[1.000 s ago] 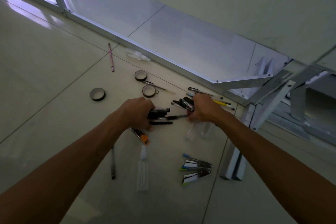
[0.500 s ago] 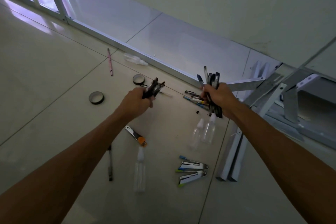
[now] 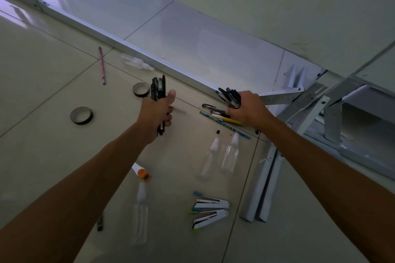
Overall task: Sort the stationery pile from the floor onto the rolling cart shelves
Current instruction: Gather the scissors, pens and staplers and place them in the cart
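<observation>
Lifted higher than a moment ago, both fistfuls of pens well off the floor (image 3: 42, 70) now, with the left bundle turned upright. Left of the tape roll (image 3: 81, 115): nothing of the pile. Just beyond and right of that roll, a second roll (image 3: 140, 89) and a pink pencil (image 3: 102, 65) up behind it. Right of the roll, left hand (image 3: 157, 113) curled tight round black pens (image 3: 158, 89), tips up. Further right, right hand (image 3: 248, 109) clenched round another dark bunch (image 3: 229, 97), fanned toward the upper left. Under and between the hands, loose pens (image 3: 222, 118), clear bottles (image 3: 229, 155), a cutter (image 3: 143, 174) and staplers (image 3: 210, 209) left on the tiles, all nearer than the roll or right of it. Far right of the roll, grey metal shelving (image 3: 333, 113), probably the cart, though hard to tell. Likely step: carrying both bunches over to a shelf. Best done with the fists kept snug and the bundles level or tip-up, since smooth barrels could slide out of a slack fist. Worth squaring the fanned right bunch before swinging over, clearing the white bars (image 3: 263, 188) on the floor, and laying both bunches on one shelf side by side rather than dropping them.
</observation>
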